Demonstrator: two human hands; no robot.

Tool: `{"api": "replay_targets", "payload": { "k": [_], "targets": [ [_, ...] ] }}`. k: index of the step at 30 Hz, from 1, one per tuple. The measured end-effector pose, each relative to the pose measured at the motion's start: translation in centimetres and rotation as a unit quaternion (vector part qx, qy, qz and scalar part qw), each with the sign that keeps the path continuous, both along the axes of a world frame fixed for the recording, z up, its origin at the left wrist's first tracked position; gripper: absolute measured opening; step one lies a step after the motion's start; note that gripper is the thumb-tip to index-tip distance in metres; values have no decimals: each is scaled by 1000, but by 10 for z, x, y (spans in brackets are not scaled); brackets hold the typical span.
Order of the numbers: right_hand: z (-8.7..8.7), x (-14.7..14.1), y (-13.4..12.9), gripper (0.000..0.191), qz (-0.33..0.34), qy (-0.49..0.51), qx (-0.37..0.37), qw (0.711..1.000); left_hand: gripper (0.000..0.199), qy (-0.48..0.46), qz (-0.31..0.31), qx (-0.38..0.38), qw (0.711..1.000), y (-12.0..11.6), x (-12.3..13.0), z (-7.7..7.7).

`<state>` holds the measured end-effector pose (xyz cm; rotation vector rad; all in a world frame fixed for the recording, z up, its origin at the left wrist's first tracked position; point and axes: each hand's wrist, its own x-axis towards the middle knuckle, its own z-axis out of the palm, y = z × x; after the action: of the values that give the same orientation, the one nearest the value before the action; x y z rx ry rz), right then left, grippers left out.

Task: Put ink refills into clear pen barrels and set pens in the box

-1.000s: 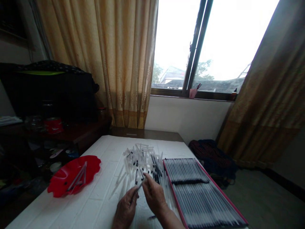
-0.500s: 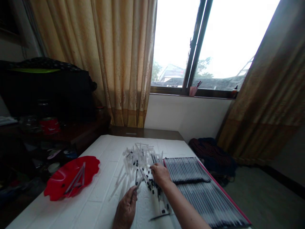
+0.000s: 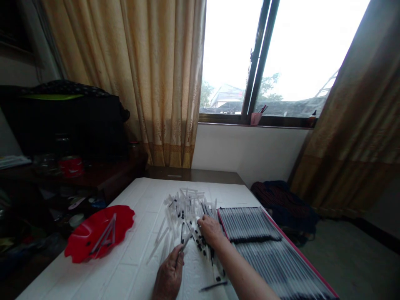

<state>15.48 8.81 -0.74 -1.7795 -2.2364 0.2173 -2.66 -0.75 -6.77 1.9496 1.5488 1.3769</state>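
Observation:
My left hand [image 3: 170, 271] is closed, thumb against fingers, around a slim translucent pen barrel [image 3: 186, 241] that points up and to the right. My right hand [image 3: 210, 229] reaches into the pile, fingertips bent and pressed together; whatever they pinch is too small to make out. Around both hands lie loose clear pen barrels [image 3: 187, 204] and small black caps [image 3: 200, 246]. Right of my right hand, a pink-edged tray [image 3: 299, 251] holds two rows of pens [image 3: 250, 223] packed side by side. One dark thin pen piece [image 3: 213, 286] lies near my right forearm.
A red scalloped bowl [image 3: 78, 246] with a few clear tubes in it stands at the table's left. The white table [image 3: 125, 273] ends at a brown cabinet [image 3: 193, 174] beneath the window. Dark folded cloth [image 3: 281, 204] lies beyond the right edge.
The whole view has shifted slightly, moving the scene a little to the right. Both hands keep nearly the same pose, the left still around the pen barrel and the right still in the pile.

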Motion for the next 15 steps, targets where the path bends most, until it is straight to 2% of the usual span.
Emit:
{"api": "replay_targets", "payload": {
  "k": [4, 7, 9, 11, 15],
  "targets": [
    [4, -1, 3, 14, -20, 147, -4, 989, 36, -4, 6, 5, 1000, 0, 2, 4],
    [4, -2, -6, 16, -49, 314, 0, 948, 36, -6, 3, -18, 1000, -1, 2, 6],
    [0, -2, -21, 28, -66, 435, -12, 898, 37, -7, -1, -32, 999, -1, 1, 6],
    [-7, -1, -40, 39, -76, 545, -31, 835, 38, -11, 1, -32, 999, -2, 0, 6],
    [-22, 0, -75, 42, -90, 691, -50, 715, 35, -9, -15, -2, 1000, -3, 0, 7]
  ]
}}
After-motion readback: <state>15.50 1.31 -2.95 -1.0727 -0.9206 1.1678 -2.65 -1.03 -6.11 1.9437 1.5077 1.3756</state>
